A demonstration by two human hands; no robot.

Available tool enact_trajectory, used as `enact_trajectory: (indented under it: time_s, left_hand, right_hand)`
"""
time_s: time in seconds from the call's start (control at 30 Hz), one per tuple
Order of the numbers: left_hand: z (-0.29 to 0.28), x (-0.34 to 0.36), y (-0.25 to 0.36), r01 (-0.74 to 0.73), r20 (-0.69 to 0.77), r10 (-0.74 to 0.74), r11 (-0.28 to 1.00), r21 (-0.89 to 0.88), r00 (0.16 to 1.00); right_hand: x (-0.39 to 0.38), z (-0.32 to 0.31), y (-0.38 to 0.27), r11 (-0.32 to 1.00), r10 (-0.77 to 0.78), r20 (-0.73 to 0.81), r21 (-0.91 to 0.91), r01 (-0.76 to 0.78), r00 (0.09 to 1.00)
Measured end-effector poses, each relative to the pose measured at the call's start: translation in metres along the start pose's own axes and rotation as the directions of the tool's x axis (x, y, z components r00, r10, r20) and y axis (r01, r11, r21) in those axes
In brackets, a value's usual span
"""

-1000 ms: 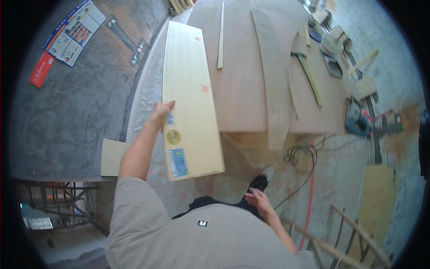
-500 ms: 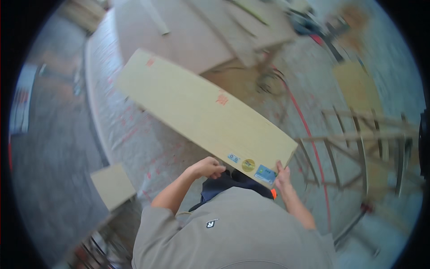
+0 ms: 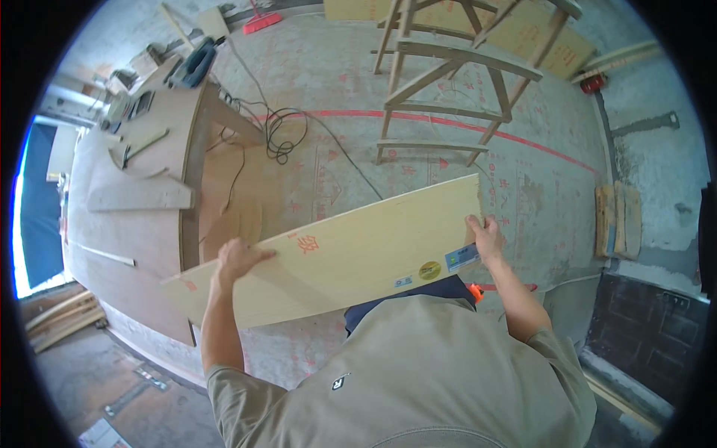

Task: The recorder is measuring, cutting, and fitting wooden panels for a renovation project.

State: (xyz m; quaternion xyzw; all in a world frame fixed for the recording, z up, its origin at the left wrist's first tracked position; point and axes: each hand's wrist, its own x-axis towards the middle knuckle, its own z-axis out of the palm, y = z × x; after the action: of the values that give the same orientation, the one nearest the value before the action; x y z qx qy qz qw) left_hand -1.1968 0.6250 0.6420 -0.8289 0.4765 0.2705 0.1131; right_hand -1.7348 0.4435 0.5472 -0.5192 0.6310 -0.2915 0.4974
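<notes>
A long pale yellow board (image 3: 351,250) is held tilted in front of me, its left end lower in the picture. Red marks and several stickers show on its face. My left hand (image 3: 240,261) grips the board toward its left end, thumb lying across the face and the other fingers hidden at the edge. At the right end, my right hand (image 3: 487,237) is closed on the short edge beside the blue sticker, thumb on the face. The board's left end overlaps the workbench in view; whether they touch I cannot tell.
On the left stands a wooden workbench (image 3: 127,216) with a hammer (image 3: 142,145), wood offcuts and a power tool (image 3: 196,63). Black cable (image 3: 282,138) coils on the covered floor. A wooden trestle (image 3: 448,82) stands ahead. A red broom (image 3: 261,22) is at the far left, dark panels at the right.
I have turned to the right, so the workbench now lies at my left and the trestle ahead. My left hand has taken hold of the board; my right hand still grips its right end.
</notes>
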Motion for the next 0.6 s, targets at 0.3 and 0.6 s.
enact_trajectory:
  time_s: [0.3,0.6]
  left_hand:
    - [0.031,-0.029,0.14,0.22,-0.26,-0.265,0.957,-0.19,0.929]
    - [-0.078,-0.098,0.202,0.635,-0.395,-0.676,0.731,-0.251,0.622]
  right_hand:
    - [0.244,-0.177,-0.029,0.85,-0.517,-0.216,-0.009,0.527,0.829]
    - [0.425,-0.32,-0.162,0.775,-0.397,-0.401,0.336,0.536,0.826]
